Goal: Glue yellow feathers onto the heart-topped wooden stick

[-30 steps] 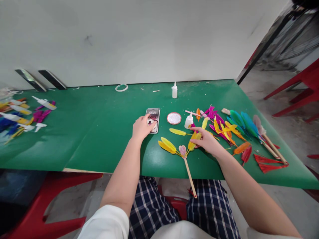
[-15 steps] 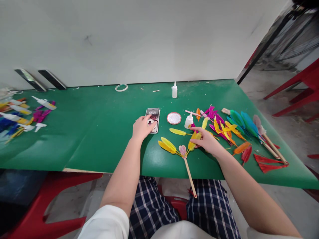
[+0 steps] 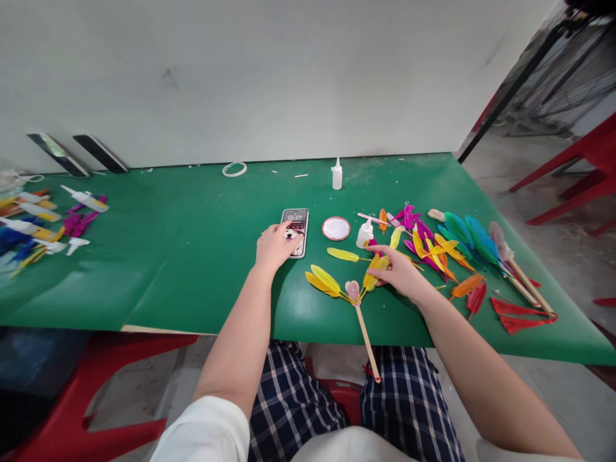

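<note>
My left hand (image 3: 275, 245) lies over the left side of a phone (image 3: 301, 221) with a lit screen, its fingers outstretched and the thumb touching the screen. To the right, my right hand (image 3: 397, 273) rests at the yellow feathers (image 3: 374, 269), index finger and thumb apart on either side of them. These feathers and another yellow pair (image 3: 325, 280) fan out from a pink heart-shaped piece (image 3: 353, 290). A wooden stick (image 3: 366, 337) runs from it past the table's edge towards my lap. One loose yellow feather (image 3: 342, 255) lies just beyond.
A round lid of white paste (image 3: 335, 228) and a small white squeeze bottle (image 3: 364, 233) stand near my right hand. Another bottle (image 3: 337, 176) is farther back. Magenta feathers (image 3: 409, 218), blue-green feathers (image 3: 466, 231) and a red tassel (image 3: 517, 316) lie right. More feathers (image 3: 81, 221) lie far left.
</note>
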`<state>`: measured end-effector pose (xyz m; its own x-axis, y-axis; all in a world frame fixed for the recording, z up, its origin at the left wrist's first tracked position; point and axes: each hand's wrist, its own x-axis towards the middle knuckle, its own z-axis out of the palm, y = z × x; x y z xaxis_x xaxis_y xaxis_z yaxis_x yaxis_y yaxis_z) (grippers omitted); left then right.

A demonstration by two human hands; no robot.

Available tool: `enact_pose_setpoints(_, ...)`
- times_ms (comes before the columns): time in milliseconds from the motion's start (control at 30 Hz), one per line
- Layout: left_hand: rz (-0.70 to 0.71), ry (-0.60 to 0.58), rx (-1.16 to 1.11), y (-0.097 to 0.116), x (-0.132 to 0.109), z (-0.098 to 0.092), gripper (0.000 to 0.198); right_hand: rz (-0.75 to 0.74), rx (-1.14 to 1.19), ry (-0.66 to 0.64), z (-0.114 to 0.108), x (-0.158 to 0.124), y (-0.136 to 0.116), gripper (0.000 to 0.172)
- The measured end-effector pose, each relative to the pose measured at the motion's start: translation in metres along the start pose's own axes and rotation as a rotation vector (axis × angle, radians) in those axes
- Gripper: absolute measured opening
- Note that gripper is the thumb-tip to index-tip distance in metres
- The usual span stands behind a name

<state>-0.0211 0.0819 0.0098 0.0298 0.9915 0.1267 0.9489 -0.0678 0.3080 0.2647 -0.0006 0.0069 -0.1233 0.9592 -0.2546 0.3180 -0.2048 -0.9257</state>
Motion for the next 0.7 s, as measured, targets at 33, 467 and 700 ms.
enact_pose_setpoints(33, -0.002, -0.001, -0.002, 0.000, 0.000, 0.000, 0.052, 0.000, 0.002, -0.001, 0.000, 0.000, 0.000, 0.051)
enact_pose_setpoints(467, 0.003, 0.008, -0.016, 0.000, 0.000, 0.001, 0.051, -0.017, 0.001, 0.007, 0.000, 0.000, 0.000, 0.051)
enact_pose_setpoints(700, 0.018, 0.231, -0.149, 0.015, -0.013, -0.015, 0.048, -0.034, 0.058, 0.000, 0.000, 0.001, 0.001, 0.053)
